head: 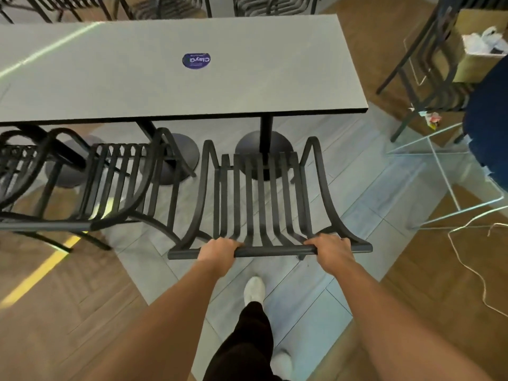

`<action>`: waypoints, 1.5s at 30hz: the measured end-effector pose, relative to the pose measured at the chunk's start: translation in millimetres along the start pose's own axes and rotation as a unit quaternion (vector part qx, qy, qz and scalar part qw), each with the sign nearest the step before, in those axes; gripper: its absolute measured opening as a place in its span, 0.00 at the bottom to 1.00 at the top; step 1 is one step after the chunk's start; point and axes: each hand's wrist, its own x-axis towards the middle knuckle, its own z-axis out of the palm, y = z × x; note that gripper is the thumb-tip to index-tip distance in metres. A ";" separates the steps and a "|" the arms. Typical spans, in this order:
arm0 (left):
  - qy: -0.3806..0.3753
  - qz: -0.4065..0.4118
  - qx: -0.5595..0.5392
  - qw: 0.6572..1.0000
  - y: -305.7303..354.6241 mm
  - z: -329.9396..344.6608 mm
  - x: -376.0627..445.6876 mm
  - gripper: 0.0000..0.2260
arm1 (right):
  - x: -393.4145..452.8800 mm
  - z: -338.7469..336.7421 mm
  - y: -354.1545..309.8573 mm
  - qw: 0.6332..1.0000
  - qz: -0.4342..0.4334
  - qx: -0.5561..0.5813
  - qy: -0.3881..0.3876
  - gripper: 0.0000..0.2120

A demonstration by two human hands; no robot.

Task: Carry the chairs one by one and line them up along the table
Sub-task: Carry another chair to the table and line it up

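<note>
A black slatted metal chair (261, 193) stands in front of me, facing the near long edge of the grey table (247, 86). My left hand (218, 253) grips the top rail of its backrest on the left side. My right hand (331, 250) grips the same rail on the right. Left of it, a second black chair (118, 185) is lined up along the table, and part of a third chair (19, 171) shows at the far left.
A round blue sticker (196, 61) lies on the tabletop. Two round table bases (264, 149) stand under it. Stacked dark chairs (428, 64), a cardboard box (478, 50) and a blue seat (489, 119) are at the right; a thin cable (472, 270) trails over the floor.
</note>
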 end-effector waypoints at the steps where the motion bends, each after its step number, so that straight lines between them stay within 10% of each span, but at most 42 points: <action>1: 0.002 0.003 0.005 1.000 -0.3 -8.2 6.6 0.23 | 7.7 -6.0 0.3 1.000 0.003 -0.002 -0.001 0.28; 16: -0.069 0.026 -0.074 0.995 -13.9 -64.0 85.4 0.22 | 67.9 -73.1 -0.3 0.999 0.005 0.027 -0.039 0.21; 22: -0.161 0.032 -0.130 0.978 -9.8 -92.2 96.3 0.42 | 62.2 -105.8 15.5 0.963 0.010 0.243 -0.118 0.45; 32: -0.054 -0.001 -0.188 0.981 87.5 -167.5 132.8 0.21 | 90.6 -158.0 101.7 0.977 0.016 0.211 0.000 0.23; 45: 0.049 -0.090 -0.302 0.948 274.2 -231.7 211.1 0.15 | 181.5 -261.3 307.1 0.990 -0.053 0.129 -0.024 0.23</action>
